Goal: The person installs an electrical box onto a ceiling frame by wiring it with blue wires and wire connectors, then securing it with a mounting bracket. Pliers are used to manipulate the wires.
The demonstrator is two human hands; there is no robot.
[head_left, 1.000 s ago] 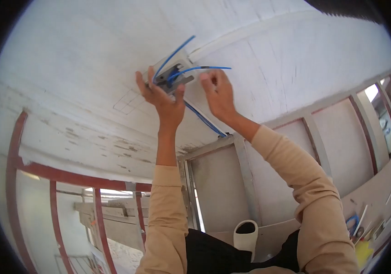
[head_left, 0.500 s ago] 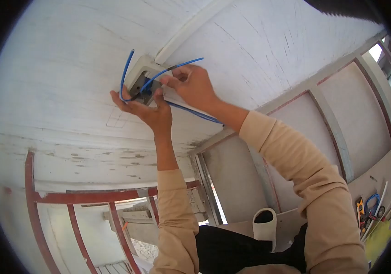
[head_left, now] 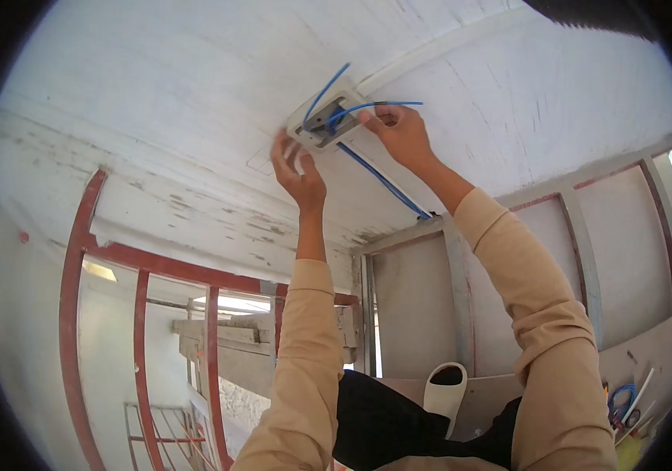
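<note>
A pale rectangular electrical box [head_left: 298,140] sits against the white panel, with a dark grey inside. Two short blue wires stick out of it; one blue wire [head_left: 326,93] points up, and another, the banded blue wire [head_left: 402,103], runs right and has a dark band. My left hand [head_left: 300,177] is at the box's lower left end, fingers apart and curved, fingertips by its edge. At the right side, my right hand [head_left: 406,137] has its fingers closed at the banded wire, its thumb close to the box's rim. The fingertips' exact grip is partly hidden.
A blue cable [head_left: 383,180] runs from below the box to the framed wall. A white trunking strip [head_left: 438,47] extends from the box's upper right. A red metal frame [head_left: 171,265] stands lower left. A slipper [head_left: 443,396] and tools with coiled blue wire [head_left: 622,402] lie below.
The view has shifted, so the box appears further right and higher. My left hand has slid off the box's front to its lower left end. My right hand stays by the banded wire.
</note>
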